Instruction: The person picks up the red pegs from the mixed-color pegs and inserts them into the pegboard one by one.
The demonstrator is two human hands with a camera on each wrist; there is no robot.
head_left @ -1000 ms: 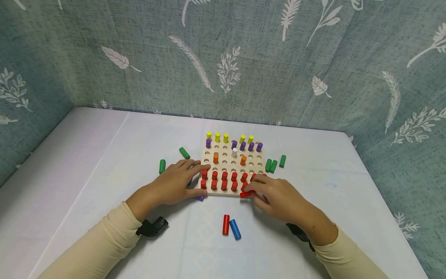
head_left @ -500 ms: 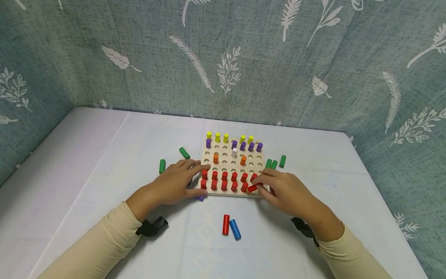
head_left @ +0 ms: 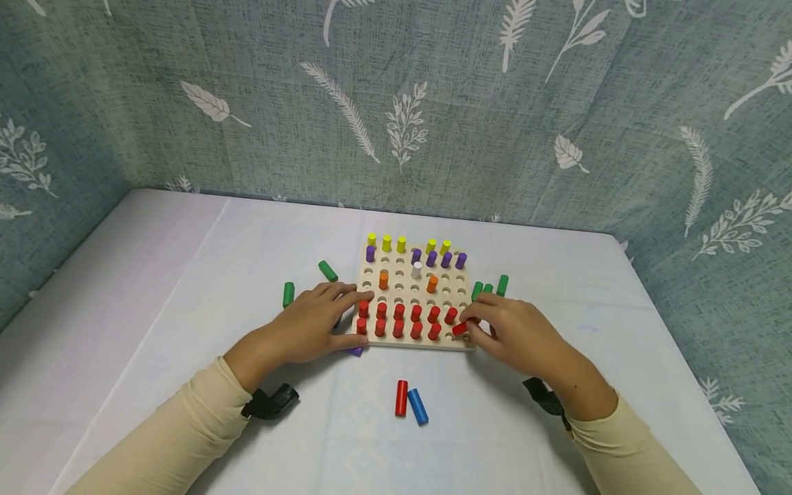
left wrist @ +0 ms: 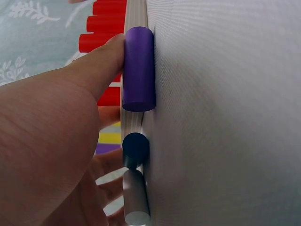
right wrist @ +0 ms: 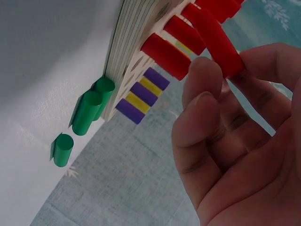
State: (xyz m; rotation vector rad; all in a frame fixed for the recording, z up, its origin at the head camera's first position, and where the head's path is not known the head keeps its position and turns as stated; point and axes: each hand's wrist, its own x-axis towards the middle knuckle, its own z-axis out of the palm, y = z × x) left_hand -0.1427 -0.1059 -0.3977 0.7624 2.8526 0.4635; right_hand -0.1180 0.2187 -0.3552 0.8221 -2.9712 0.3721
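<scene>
A pale wooden peg board (head_left: 405, 346) has two front rows of red pegs (head_left: 399, 328), with orange, white, purple and yellow pegs (head_left: 401, 245) further back. My right hand (head_left: 516, 338) pinches a loose red peg (right wrist: 217, 44) between thumb and fingertips. It is tilted above the board's front right corner, near bare holes. My left hand (head_left: 312, 324) rests at the board's left edge, fingers extended, thumb on the front left corner. Under the thumb a purple peg (left wrist: 138, 70) lies on the cloth. A dark blue peg (left wrist: 136, 149) and a greyish peg (left wrist: 136, 200) lie beside the board under that hand.
A red peg (head_left: 401, 399) and a blue peg (head_left: 418, 407) lie in front of the board. Green pegs (head_left: 502, 285) lie to its right, and two more green pegs (head_left: 288, 295) to its left. A leaf-patterned fabric (head_left: 396, 103) hangs behind the white-covered table (head_left: 247, 234).
My right hand has moved rightward and slightly away from me with the red peg, passing from the front row's pegs to the corner holes. The left hand stays still.
</scene>
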